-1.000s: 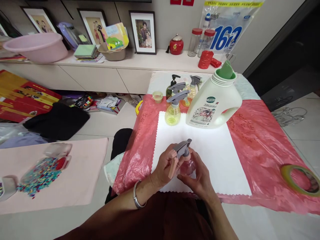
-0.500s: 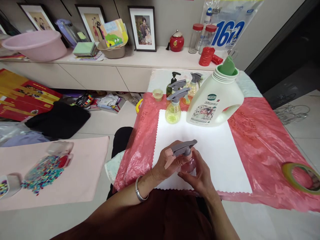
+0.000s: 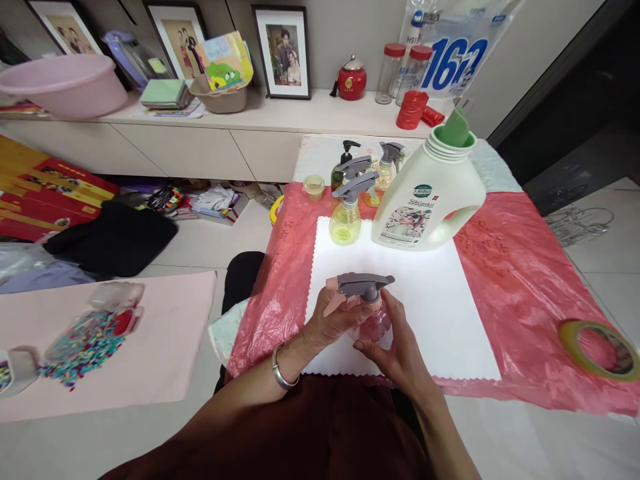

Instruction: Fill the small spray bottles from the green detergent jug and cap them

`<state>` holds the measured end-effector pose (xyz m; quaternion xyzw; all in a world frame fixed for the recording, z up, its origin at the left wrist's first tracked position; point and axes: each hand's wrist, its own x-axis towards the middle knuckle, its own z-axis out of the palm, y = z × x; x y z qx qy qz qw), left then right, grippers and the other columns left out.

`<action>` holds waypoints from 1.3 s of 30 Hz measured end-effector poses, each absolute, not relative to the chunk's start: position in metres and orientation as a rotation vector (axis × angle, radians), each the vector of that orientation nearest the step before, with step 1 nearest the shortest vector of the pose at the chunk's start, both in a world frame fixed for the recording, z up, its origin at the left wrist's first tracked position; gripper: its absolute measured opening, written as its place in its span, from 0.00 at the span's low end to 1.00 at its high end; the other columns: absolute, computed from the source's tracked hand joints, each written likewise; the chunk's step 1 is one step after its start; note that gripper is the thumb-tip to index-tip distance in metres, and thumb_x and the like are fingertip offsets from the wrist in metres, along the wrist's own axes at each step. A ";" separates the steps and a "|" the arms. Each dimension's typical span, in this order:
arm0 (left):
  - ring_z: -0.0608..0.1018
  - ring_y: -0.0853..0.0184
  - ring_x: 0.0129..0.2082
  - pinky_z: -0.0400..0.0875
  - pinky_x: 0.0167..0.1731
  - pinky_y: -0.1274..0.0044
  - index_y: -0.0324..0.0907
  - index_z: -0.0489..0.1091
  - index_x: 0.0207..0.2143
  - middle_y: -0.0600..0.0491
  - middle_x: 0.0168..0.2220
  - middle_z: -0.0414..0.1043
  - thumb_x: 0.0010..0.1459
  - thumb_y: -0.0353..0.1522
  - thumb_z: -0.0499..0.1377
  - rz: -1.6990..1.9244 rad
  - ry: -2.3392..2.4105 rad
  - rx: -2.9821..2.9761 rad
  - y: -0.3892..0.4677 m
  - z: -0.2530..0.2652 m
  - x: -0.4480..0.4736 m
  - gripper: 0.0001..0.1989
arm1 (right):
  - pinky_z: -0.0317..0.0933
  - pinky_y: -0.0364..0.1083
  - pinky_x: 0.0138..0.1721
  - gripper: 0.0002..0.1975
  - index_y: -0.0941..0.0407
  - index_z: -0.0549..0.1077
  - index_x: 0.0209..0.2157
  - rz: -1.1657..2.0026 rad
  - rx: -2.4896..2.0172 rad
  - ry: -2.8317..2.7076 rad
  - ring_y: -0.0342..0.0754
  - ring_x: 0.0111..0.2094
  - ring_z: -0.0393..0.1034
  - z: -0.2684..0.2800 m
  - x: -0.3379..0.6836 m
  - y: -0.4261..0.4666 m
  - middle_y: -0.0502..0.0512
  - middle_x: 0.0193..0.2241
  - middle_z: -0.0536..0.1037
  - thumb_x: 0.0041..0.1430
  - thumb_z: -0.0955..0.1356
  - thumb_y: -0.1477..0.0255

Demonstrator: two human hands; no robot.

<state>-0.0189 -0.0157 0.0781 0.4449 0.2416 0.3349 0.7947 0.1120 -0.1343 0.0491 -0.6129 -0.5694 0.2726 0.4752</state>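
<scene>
Between my hands is a small pink spray bottle point(image 3: 376, 327) with a grey and pink trigger head, held upright over a white scalloped mat point(image 3: 440, 320). My left hand point(image 3: 336, 323) is closed around its neck, just below the trigger. Around the right side of the clear pink body wrap the fingers of my right hand point(image 3: 397, 340), thumb in front. Beyond them stands a yellow spray bottle point(image 3: 345, 223) with a grey head. To its right is a large white detergent jug point(image 3: 425, 200) with a green cup point(image 3: 455, 129) in its mouth.
More spray bottles and a dark pump bottle point(image 3: 345, 162) stand behind, beside a small cup point(image 3: 314, 187). A tape roll point(image 3: 600, 350) lies on the red plastic cover point(image 3: 525, 267) at right. Colourful beads point(image 3: 85, 347) spread over a pink mat point(image 3: 175, 333) at left.
The spray head has turned a little and now sits nearly level, its grey top pointing right. Both hands keep hold of the bottle. The whole view has shifted slightly.
</scene>
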 end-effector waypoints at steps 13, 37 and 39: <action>0.81 0.61 0.41 0.76 0.43 0.68 0.43 0.75 0.42 0.49 0.41 0.77 0.54 0.33 0.72 0.664 0.283 1.091 -0.020 0.075 -0.023 0.14 | 0.61 0.51 0.64 0.16 0.50 0.75 0.58 0.870 -1.218 -1.099 0.56 0.63 0.57 0.089 0.111 -0.128 0.56 0.60 0.63 0.74 0.70 0.61; 0.81 0.56 0.49 0.73 0.56 0.62 0.44 0.82 0.41 0.46 0.42 0.83 0.53 0.39 0.73 0.893 0.383 1.178 -0.032 0.052 -0.016 0.14 | 0.63 0.54 0.59 0.12 0.49 0.75 0.55 0.547 -1.153 -1.200 0.54 0.55 0.63 0.074 0.108 -0.124 0.58 0.50 0.68 0.76 0.68 0.61; 0.81 0.55 0.50 0.73 0.56 0.61 0.44 0.83 0.41 0.46 0.44 0.82 0.55 0.39 0.72 0.888 0.419 1.182 -0.036 0.052 -0.017 0.13 | 0.62 0.54 0.58 0.12 0.50 0.75 0.54 0.525 -1.156 -1.149 0.54 0.54 0.64 0.072 0.104 -0.124 0.58 0.48 0.68 0.75 0.68 0.61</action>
